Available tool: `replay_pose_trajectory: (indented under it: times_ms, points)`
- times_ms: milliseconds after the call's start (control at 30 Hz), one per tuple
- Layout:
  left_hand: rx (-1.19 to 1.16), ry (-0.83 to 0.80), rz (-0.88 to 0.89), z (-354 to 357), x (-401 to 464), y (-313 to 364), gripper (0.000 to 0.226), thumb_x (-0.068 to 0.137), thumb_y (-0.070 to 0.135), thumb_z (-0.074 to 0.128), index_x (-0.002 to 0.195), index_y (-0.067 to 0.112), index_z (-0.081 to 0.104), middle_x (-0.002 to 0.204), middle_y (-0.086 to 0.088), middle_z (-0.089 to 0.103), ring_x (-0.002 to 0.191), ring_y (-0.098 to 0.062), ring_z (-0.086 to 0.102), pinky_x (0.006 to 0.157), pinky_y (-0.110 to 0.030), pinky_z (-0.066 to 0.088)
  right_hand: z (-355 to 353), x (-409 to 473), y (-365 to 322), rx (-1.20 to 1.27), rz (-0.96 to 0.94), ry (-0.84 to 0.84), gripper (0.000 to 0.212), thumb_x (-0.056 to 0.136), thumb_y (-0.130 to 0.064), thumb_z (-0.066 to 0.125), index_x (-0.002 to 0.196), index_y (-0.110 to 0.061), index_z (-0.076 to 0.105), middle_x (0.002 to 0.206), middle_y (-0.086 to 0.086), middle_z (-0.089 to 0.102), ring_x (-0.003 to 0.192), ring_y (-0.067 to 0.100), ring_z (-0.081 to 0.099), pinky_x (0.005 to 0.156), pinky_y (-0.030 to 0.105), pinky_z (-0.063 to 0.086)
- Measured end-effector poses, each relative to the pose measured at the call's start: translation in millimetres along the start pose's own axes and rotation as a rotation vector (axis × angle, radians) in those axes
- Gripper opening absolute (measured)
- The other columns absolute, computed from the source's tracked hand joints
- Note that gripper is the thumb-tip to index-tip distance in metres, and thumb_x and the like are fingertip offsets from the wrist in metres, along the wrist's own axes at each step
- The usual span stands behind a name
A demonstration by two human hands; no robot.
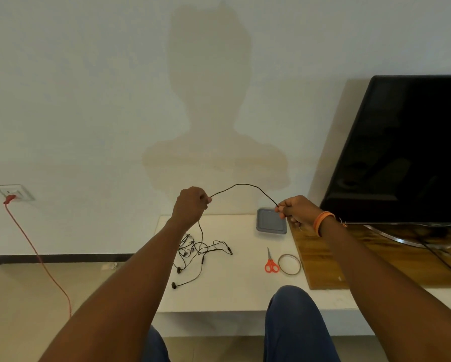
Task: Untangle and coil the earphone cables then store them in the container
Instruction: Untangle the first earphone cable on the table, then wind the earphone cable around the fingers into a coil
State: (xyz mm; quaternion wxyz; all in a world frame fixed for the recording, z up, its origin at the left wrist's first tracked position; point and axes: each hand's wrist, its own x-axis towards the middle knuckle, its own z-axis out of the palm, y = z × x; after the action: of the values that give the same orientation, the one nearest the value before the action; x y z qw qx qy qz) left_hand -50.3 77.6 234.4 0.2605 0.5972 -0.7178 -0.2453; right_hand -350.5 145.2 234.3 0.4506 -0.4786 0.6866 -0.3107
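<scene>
Above the tangle, both hands pinch one cable, its ends hidden.

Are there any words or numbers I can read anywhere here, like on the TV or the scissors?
None can be read.
TV: dark screen, no brand visible.
Scissors: no visible marking.
Grey container: plain.
Wall socket: any marking is too small to tell.

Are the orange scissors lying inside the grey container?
No, the scissors lie on the white table, apart from the grey container.
</scene>
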Motion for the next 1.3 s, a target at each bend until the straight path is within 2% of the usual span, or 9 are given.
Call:
replay_pose_trajectory:
  times_ms: [167,300,467,700,900,967,1133,1200,1300]
  points:
    - [-0.006,-0.118,-0.008,34,-8,-19,0.019,0.086,0.007,0.06,0.072,0.017,0.067,0.076,0.002,0.068,0.071,-0.013,0.06,0.059,-0.02,0.04,8,2,-7,0.231,0.009,-0.029,0.021,0.098,-0.005,0.049,0.103,0.005,0.065,0.074,0.009,0.059,0.048,0.01,0.038,0.048,0.024,0.033]
    - [-0.062,-0.12,-0.048,50,-14,-20,0.017,0.087,0.007,0.06,0.077,0.017,0.069,0.083,0.002,0.069,0.079,-0.016,0.063,0.062,-0.018,0.042,21,-1,-15,0.31,-0.015,-0.034,0.021,0.098,-0.006,0.049,0.104,0.006,0.064,0.072,0.007,0.058,0.048,0.01,0.037,0.048,0.024,0.031]
    - [-0.214,-0.105,-0.115,70,-24,-38,0.013,0.09,0.007,0.059,0.087,0.012,0.072,0.082,0.005,0.07,0.072,-0.009,0.062,0.062,-0.011,0.04,55,16,2,0.315,0.063,-0.075,0.017,0.098,-0.004,0.05,0.104,0.005,0.063,0.072,0.008,0.059,0.049,0.012,0.042,0.046,0.023,0.036]
    - [-0.636,-0.1,-0.288,84,-60,-30,0.014,0.093,0.013,0.058,0.091,0.011,0.071,0.082,-0.005,0.075,0.069,-0.017,0.07,0.07,-0.034,0.057,101,26,23,0.718,0.231,-0.037,0.017,0.099,-0.005,0.044,0.088,-0.005,0.057,0.08,0.012,0.065,0.063,0.021,0.07,0.06,0.03,0.056]
    - [-0.302,-0.084,-0.098,129,-93,-60,0.012,0.093,0.027,0.063,0.101,0.023,0.07,0.086,0.017,0.068,0.083,0.003,0.063,0.075,-0.016,0.049,166,15,70,0.768,0.273,0.001,0.012,0.095,-0.006,0.052,0.094,-0.001,0.062,0.095,0.022,0.072,0.082,0.031,0.069,0.09,0.044,0.052]
    - [-0.269,-0.082,-0.076,145,-104,-74,0.015,0.091,0.028,0.068,0.105,0.028,0.066,0.088,0.023,0.062,0.087,0.007,0.06,0.076,-0.011,0.045,181,12,88,0.708,0.259,0.004,0.011,0.094,-0.01,0.056,0.094,-0.006,0.067,0.097,0.017,0.074,0.089,0.028,0.068,0.091,0.04,0.051]
    - [-0.326,-0.104,-0.197,166,-103,-98,0.021,0.085,0.03,0.074,0.103,0.021,0.067,0.07,0.02,0.065,0.074,0.013,0.062,0.066,-0.001,0.041,202,16,112,0.625,0.24,-0.021,0.01,0.092,-0.011,0.06,0.095,-0.009,0.07,0.098,0.009,0.075,0.104,0.022,0.067,0.089,0.028,0.047]
    - [-0.334,-0.094,-0.188,165,-93,-100,0.02,0.083,0.033,0.076,0.099,0.028,0.064,0.072,0.021,0.065,0.076,0.013,0.062,0.067,-0.003,0.043,206,23,109,0.618,0.216,-0.031,0.011,0.09,-0.012,0.063,0.095,-0.008,0.072,0.1,0.009,0.075,0.106,0.021,0.066,0.093,0.028,0.046]
    - [-0.422,-0.015,-0.121,165,-83,-100,0.022,0.084,0.018,0.075,0.102,0.026,0.065,0.082,0.019,0.068,0.082,0.009,0.065,0.071,-0.007,0.047,212,29,103,0.64,0.202,-0.094,0.016,0.087,-0.013,0.066,0.099,-0.005,0.073,0.104,0.01,0.073,0.103,0.012,0.065,0.083,0.019,0.042]
